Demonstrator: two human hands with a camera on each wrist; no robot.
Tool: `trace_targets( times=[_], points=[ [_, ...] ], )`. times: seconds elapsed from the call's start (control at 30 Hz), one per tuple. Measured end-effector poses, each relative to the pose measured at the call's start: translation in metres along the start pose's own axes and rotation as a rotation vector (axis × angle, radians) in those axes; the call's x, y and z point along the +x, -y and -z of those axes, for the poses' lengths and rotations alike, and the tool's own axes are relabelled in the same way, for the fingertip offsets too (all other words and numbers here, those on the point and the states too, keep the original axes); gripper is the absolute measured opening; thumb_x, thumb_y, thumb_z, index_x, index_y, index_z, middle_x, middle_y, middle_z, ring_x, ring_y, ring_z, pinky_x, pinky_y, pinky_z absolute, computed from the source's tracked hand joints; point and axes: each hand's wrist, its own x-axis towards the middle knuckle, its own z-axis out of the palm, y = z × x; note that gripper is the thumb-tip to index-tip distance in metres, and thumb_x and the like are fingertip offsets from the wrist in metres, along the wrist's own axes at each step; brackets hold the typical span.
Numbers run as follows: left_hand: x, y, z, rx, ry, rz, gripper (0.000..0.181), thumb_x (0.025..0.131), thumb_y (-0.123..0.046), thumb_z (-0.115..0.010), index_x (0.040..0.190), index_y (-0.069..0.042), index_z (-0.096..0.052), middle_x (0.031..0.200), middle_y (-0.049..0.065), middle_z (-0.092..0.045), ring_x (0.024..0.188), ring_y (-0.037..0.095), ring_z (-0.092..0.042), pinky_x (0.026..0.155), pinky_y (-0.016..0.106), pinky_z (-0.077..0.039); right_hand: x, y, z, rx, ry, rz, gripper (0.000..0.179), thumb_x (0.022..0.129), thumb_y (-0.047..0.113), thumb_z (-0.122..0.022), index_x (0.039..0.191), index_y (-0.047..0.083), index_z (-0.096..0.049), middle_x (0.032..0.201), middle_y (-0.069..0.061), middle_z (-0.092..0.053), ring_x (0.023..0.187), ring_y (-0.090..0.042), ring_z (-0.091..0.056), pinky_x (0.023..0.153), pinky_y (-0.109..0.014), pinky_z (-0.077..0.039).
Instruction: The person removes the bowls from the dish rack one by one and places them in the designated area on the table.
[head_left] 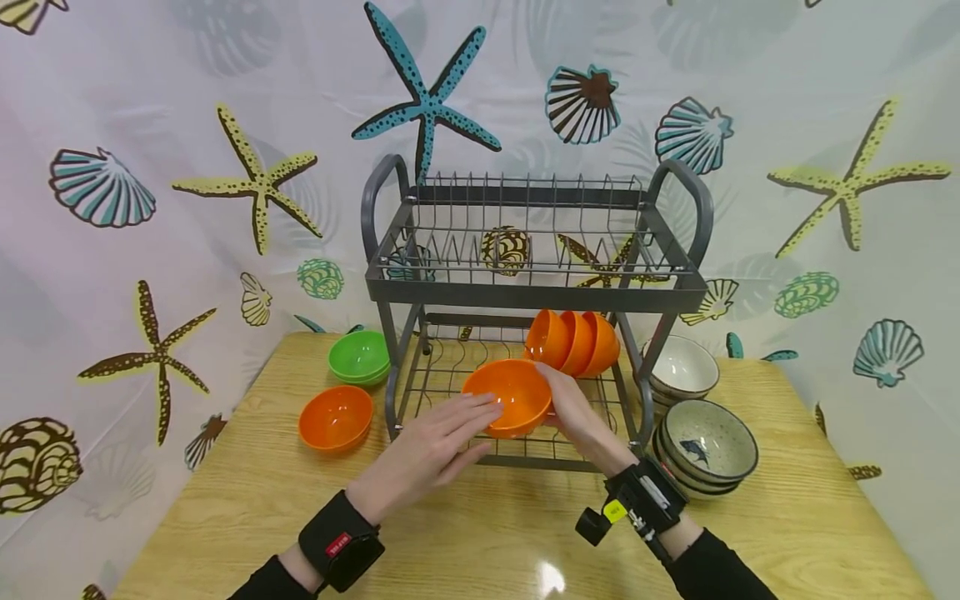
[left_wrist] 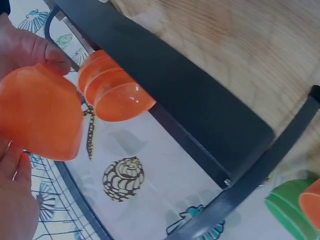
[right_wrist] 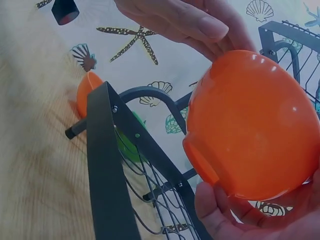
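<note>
"Black sleeves (head_left: pixel 716 571) come first. What are the hands doing?"
"Left hand (head_left: pixel 438 437), fingers straight, touches an orange bowl (head_left: pixel 525 392); the right hand (head_left: pixel 573 412) grips its other side, fingers curled."
"Where's that bowl? How does it look?"
"Tilted at the lower shelf (head_left: pixel 536 462) of the rack (head_left: pixel 536 293): glossy, plain, round. Right wrist view shows its outside and foot ring; only the head view shows its hollow, plus pale bowls (head_left: pixel 712 442) beside the rack."
</note>
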Motion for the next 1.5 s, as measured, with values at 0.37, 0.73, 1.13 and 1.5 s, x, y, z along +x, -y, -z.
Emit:
trace_targets(
  times=[0.37, 0.73, 1.13, 1.5],
  points=[
    [0.008, -0.009, 0.005, -0.065, 0.038, 0.002, 0.033, 0.088, -0.014, -0.077, 0.120, -0.012, -0.072, 0.117, 0.000, -0.076, 0.109, 0.013, -0.072, 0.097, 0.029, -0.058, -0.011, -0.011, -0.003, 0.054, 0.062, -0.024, 0.054, 0.111, 0.034, -0.026, 0.149, -0.002, -0.040, 0.137, -0.021, -0.056, 0.103, -0.013, -0.066, 0.091, -0.029, -0.061],
    [0.009, -0.012, 0.007, -0.009, 0.085, -0.023, 0.019, 0.087, -0.012, -0.077, 0.105, -0.016, -0.076, 0.096, -0.006, -0.079, 0.086, 0.007, -0.074, 0.081, 0.022, -0.060, -0.014, -0.017, 0.001, 0.061, 0.104, -0.034, 0.058, 0.111, 0.036, -0.027, 0.150, -0.005, -0.036, 0.136, -0.019, -0.056, 0.104, -0.012, -0.064, 0.094, -0.030, -0.059],
    [-0.001, -0.014, 0.015, 0.006, 0.095, 0.009, 0.016, 0.084, -0.012, -0.078, 0.099, -0.017, -0.077, 0.091, -0.008, -0.079, 0.078, 0.005, -0.073, 0.075, 0.021, -0.060, -0.008, -0.024, 0.006, 0.025, 0.127, 0.020, 0.065, 0.111, 0.043, -0.023, 0.154, -0.004, -0.031, 0.150, -0.031, -0.039, 0.120, -0.030, -0.065, 0.101, -0.037, -0.057],
    [-0.020, -0.009, 0.035, -0.014, 0.090, 0.073, 0.020, 0.082, -0.004, -0.078, 0.099, -0.015, -0.077, 0.091, -0.006, -0.079, 0.080, 0.008, -0.074, 0.074, 0.026, -0.061, -0.006, -0.033, 0.014, 0.138, 0.167, 0.089, 0.062, 0.111, 0.039, -0.028, 0.153, -0.007, -0.031, 0.139, -0.020, -0.051, 0.107, -0.017, -0.066, 0.101, -0.034, -0.057]
  ],
)
